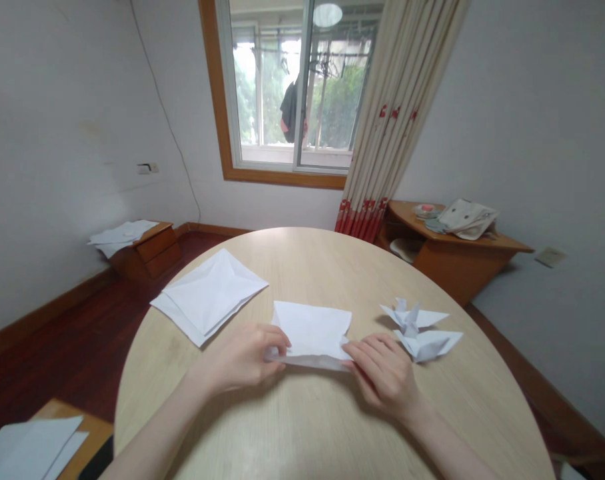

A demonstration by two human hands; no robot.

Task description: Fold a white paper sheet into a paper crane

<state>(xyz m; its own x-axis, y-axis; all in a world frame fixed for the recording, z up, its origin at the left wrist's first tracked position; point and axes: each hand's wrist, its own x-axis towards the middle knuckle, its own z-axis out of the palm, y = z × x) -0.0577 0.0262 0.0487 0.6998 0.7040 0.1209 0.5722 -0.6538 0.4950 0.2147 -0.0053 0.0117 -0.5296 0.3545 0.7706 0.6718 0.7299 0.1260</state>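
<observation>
A white sheet of paper (310, 330) lies partly folded in the middle of the round wooden table (322, 413). My left hand (242, 357) pinches its near left edge, fingers curled closed on the fold. My right hand (385, 373) pinches the near right edge the same way. The near edge of the sheet is lifted and doubled over between the two hands.
A stack of creased white sheets (210, 293) lies on the table to the left. Two folded paper cranes (420, 330) sit to the right. More paper (27, 447) rests on a stool at lower left. Low wooden cabinets stand by the walls.
</observation>
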